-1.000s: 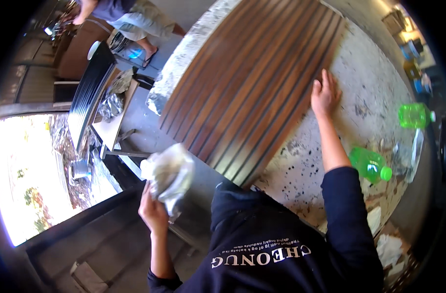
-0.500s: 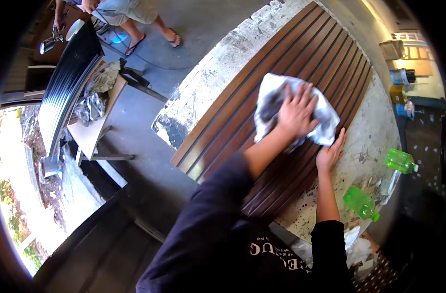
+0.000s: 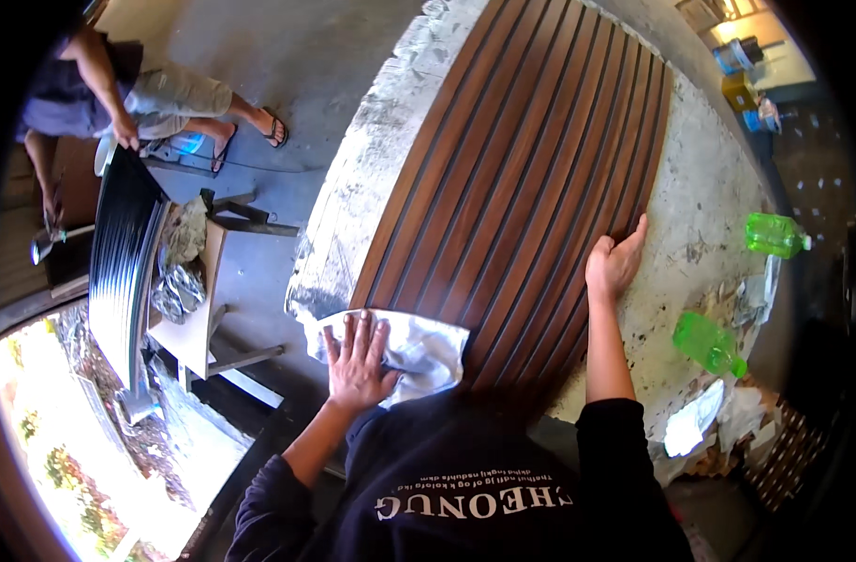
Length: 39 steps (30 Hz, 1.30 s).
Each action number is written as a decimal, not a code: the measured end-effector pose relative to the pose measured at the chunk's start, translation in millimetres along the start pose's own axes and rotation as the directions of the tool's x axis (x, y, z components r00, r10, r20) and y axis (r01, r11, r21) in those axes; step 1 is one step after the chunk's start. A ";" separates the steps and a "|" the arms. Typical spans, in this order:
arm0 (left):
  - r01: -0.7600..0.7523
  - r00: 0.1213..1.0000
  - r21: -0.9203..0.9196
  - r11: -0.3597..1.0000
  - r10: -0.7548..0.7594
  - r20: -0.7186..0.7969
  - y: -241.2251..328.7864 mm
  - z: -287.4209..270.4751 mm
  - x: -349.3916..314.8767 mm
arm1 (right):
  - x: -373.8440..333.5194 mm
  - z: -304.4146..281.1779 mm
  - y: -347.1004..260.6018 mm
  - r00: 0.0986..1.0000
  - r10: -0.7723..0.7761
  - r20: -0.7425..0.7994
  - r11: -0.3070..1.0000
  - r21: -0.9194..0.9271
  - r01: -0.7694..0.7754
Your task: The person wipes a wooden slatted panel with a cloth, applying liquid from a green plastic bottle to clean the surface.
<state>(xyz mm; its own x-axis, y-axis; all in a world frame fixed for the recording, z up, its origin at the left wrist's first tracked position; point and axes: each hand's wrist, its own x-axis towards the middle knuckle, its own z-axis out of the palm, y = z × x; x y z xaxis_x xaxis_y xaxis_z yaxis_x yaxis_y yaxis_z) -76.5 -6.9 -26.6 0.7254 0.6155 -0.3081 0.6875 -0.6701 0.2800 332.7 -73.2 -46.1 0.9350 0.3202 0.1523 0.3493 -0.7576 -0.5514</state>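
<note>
A dark brown slatted wood panel with narrow black grooves lies at a slant before me. My left hand is flat on a white cloth at the panel's near left end, fingers spread. Part of the cloth hangs past the panel's left edge. My right hand rests at the panel's right edge, one finger stretched out along it; its other fingers are partly hidden.
The panel lies on a stained whitish work table. Two green bottles lie at its right, near crumpled white paper. At left, a person in sandals stands by a dark ribbed panel on a stand, holding a spray-gun-like tool.
My left hand and the cloth have moved from the panel's middle to its near left end. My right hand stays by the right edge. The person at left has come further into view.
</note>
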 end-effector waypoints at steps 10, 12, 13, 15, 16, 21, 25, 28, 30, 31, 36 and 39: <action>-0.211 0.831 0.232 0.950 0.299 -0.469 74.0 -88.8 396.9 | 2.1 -3.7 5.6 0.983 -0.140 -0.122 0.990 0.011 0.143; -0.111 0.828 0.230 0.967 0.218 -0.516 75.7 -102.3 440.8 | 0.3 0.2 -4.8 0.991 -0.106 -0.083 0.990 0.082 0.113; -0.123 0.825 0.215 0.969 0.220 -0.520 77.9 -99.3 435.1 | 0.5 1.8 -4.2 0.986 -0.121 -0.112 0.990 0.056 0.128; -0.178 0.844 0.211 0.961 0.259 -0.470 74.1 -81.4 390.1 | 3.9 -1.4 2.9 0.985 -0.102 -0.138 0.993 0.035 0.108; -0.205 0.887 0.203 0.957 0.270 -0.375 76.9 -77.1 346.7 | 3.1 -4.7 9.2 0.986 -0.080 -0.147 0.996 0.019 0.084; -0.260 0.964 0.138 0.956 0.264 -0.010 2.4 -21.0 102.5 | 4.1 -5.4 15.5 0.996 -0.017 -0.084 0.997 -0.075 0.011; -0.220 0.972 0.034 0.975 0.216 0.087 -10.6 -20.4 16.9 | 2.8 -8.0 1.2 0.984 -0.097 -0.146 0.994 0.043 0.104; -0.244 0.967 0.038 0.969 0.240 0.086 -9.6 -22.2 46.7 | 2.6 -12.1 2.0 0.975 -0.156 -0.159 0.986 0.024 0.162; -0.216 0.976 0.076 0.973 0.214 0.031 6.0 -35.7 99.7 | -1.3 -12.5 6.1 0.990 -0.085 -0.109 0.994 0.059 0.092; -0.176 0.984 0.075 0.982 0.176 0.003 14.1 -43.6 133.2 | -2.1 -8.4 7.7 0.987 -0.117 -0.109 0.989 0.079 0.126; -0.211 0.965 0.109 0.971 0.225 -0.137 58.2 -95.6 336.8 | -2.1 -12.9 0.1 0.996 -0.079 -0.049 0.986 0.146 0.086; -0.309 0.900 0.191 0.932 0.351 -0.258 83.5 -129.6 469.9 | -2.9 -17.6 -1.3 0.998 -0.008 -0.060 0.979 0.205 0.020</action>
<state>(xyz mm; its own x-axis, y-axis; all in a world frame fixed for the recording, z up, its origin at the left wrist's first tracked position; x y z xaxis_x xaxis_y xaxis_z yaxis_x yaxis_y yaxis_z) 326.2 280.1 -30.2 0.9031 0.4258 0.0559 0.4101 -0.8936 0.1824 330.6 -83.1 -31.5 0.9342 0.2918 0.2054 0.3481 -0.6185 -0.7045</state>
